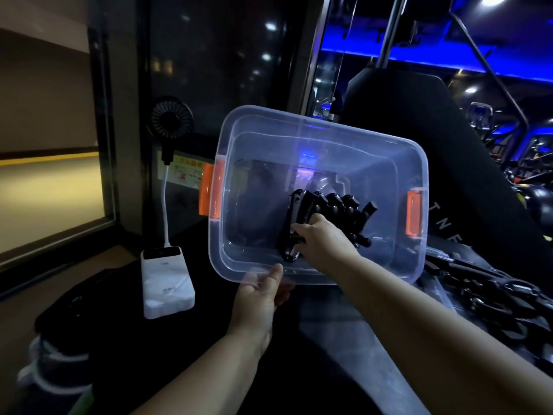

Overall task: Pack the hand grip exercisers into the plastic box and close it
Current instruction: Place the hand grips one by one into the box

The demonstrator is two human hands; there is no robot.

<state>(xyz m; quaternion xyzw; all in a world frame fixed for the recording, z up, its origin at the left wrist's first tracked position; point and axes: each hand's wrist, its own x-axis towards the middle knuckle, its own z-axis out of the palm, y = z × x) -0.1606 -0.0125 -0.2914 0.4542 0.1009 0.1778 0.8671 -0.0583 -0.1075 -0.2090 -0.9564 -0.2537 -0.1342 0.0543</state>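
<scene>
Several hand grip exercisers (326,217) are going into the tilted plastic box (299,139), right hand (323,241) clutching them; left hand (263,292) pinching its rim risks slipping.

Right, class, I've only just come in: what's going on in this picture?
A person is packing black hand grip exercisers into a clear plastic box with orange latches. The left hand holds the box's near rim, tilting it up towards the camera. The right hand is inside, its grip closed on the bunch of exercisers. No lid is on the box.
</scene>
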